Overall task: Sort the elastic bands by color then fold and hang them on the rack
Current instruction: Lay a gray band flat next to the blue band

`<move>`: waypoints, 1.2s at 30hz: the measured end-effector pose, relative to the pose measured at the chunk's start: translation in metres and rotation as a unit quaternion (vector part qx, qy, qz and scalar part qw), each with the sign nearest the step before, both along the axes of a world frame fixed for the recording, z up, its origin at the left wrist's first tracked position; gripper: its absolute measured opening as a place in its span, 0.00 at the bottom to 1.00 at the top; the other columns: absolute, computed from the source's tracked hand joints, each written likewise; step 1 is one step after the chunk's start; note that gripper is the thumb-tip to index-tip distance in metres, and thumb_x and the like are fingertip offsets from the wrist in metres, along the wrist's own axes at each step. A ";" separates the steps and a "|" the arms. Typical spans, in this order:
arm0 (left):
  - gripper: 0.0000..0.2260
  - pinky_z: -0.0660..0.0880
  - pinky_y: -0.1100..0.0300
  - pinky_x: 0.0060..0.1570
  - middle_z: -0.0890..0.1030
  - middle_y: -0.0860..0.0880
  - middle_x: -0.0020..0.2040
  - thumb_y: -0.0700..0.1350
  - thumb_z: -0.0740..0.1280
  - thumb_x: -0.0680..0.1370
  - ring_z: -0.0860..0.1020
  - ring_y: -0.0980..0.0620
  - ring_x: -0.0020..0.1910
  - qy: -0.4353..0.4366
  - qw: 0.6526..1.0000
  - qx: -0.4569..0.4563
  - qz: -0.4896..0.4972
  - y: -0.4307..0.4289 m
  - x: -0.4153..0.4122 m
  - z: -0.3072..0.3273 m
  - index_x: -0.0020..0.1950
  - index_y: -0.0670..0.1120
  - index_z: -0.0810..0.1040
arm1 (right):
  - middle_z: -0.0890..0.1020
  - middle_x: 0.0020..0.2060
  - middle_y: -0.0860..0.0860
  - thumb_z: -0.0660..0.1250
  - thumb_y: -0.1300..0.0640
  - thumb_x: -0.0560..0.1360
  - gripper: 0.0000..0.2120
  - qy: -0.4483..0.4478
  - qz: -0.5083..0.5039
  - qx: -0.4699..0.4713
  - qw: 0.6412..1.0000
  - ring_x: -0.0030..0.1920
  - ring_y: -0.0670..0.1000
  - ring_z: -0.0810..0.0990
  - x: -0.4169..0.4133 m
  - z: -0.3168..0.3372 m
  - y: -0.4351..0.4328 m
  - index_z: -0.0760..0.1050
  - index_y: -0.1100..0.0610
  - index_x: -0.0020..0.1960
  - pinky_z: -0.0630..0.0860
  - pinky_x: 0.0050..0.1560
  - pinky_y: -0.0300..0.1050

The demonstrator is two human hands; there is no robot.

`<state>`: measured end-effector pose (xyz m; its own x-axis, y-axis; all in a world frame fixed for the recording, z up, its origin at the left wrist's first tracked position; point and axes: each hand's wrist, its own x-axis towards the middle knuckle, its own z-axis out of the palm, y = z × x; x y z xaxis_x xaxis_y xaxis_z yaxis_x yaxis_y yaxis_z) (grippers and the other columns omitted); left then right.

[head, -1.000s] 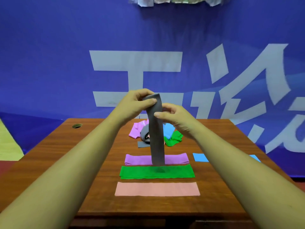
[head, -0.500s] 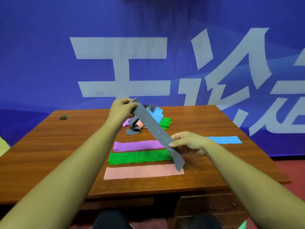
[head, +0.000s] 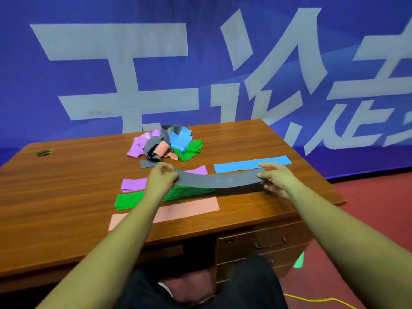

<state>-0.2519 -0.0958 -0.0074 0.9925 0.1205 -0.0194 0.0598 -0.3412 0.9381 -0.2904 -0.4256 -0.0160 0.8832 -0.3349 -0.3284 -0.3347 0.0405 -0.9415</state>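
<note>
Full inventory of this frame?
grey band: 1, grey, stretched between both hands
blue band: 1, blue, flat, desk right
purple band: 1, purple, flat, partly behind left hand
green band: 1, green, flat, nearer than purple
pink band: 1, pink, flat, nearest desk edge
tangled pile: 1, mixed colours, far centre
desk: 1, brown wood
banner: 1, blue, white characters, behind desk
left hand: 1, pinches grey band's left end
right hand: 1, holds its right end

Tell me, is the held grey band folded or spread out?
Spread out: left hand and right hand each hold one end of the grey band.
</note>
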 end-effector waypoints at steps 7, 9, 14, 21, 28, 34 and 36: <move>0.09 0.70 0.57 0.35 0.81 0.44 0.38 0.38 0.66 0.72 0.77 0.48 0.38 -0.021 0.986 0.125 -0.104 -0.062 -0.005 -0.020 0.47 0.50 0.74 | 0.80 0.53 0.57 0.73 0.64 0.71 0.16 -0.007 -0.140 -0.138 0.980 0.44 0.56 0.80 -0.006 -0.015 -0.054 0.73 0.55 0.55 0.77 0.38 0.47; 0.08 0.69 0.59 0.36 0.80 0.44 0.39 0.37 0.66 0.72 0.76 0.48 0.39 -0.052 0.977 0.162 -0.132 -0.079 -0.002 -0.023 0.46 0.49 0.75 | 0.78 0.49 0.56 0.73 0.64 0.71 0.14 -0.007 -0.155 -0.201 0.967 0.46 0.56 0.78 -0.007 -0.017 -0.067 0.70 0.55 0.51 0.75 0.40 0.46; 0.06 0.65 0.64 0.34 0.77 0.51 0.40 0.38 0.68 0.75 0.74 0.52 0.41 -0.080 0.953 0.237 -0.170 -0.112 0.018 -0.033 0.43 0.48 0.76 | 0.77 0.41 0.52 0.72 0.65 0.71 0.13 -0.021 -0.151 -0.288 0.945 0.45 0.55 0.77 0.006 -0.026 -0.090 0.69 0.53 0.39 0.71 0.42 0.45; 0.05 0.68 0.58 0.45 0.77 0.44 0.49 0.40 0.69 0.76 0.77 0.45 0.49 -0.107 0.933 0.298 -0.171 -0.137 0.040 -0.059 0.51 0.43 0.80 | 0.80 0.44 0.51 0.69 0.63 0.75 0.02 -0.036 -0.126 -0.366 0.921 0.46 0.51 0.76 0.023 -0.043 -0.106 0.78 0.59 0.47 0.68 0.46 0.40; 0.07 0.67 0.50 0.51 0.73 0.46 0.51 0.48 0.69 0.76 0.70 0.44 0.53 -0.213 0.863 0.437 -0.136 -0.134 0.035 -0.077 0.49 0.47 0.83 | 0.78 0.52 0.56 0.66 0.60 0.75 0.07 0.002 -0.093 -0.525 0.846 0.57 0.60 0.75 0.026 -0.070 -0.112 0.82 0.56 0.49 0.70 0.59 0.53; 0.06 0.66 0.49 0.52 0.74 0.46 0.51 0.48 0.67 0.75 0.71 0.44 0.53 -0.196 0.889 0.394 -0.128 -0.123 0.049 -0.065 0.48 0.47 0.80 | 0.75 0.59 0.55 0.63 0.56 0.74 0.14 -0.040 -0.032 -0.558 0.828 0.60 0.58 0.73 0.039 -0.047 -0.067 0.79 0.58 0.58 0.66 0.61 0.53; 0.05 0.65 0.49 0.53 0.74 0.45 0.50 0.46 0.67 0.75 0.71 0.42 0.54 -0.195 0.893 0.390 -0.112 -0.111 0.061 -0.057 0.47 0.46 0.79 | 0.75 0.59 0.54 0.63 0.55 0.75 0.15 -0.070 0.032 -0.537 0.840 0.59 0.57 0.74 0.052 -0.034 -0.039 0.78 0.58 0.60 0.68 0.62 0.53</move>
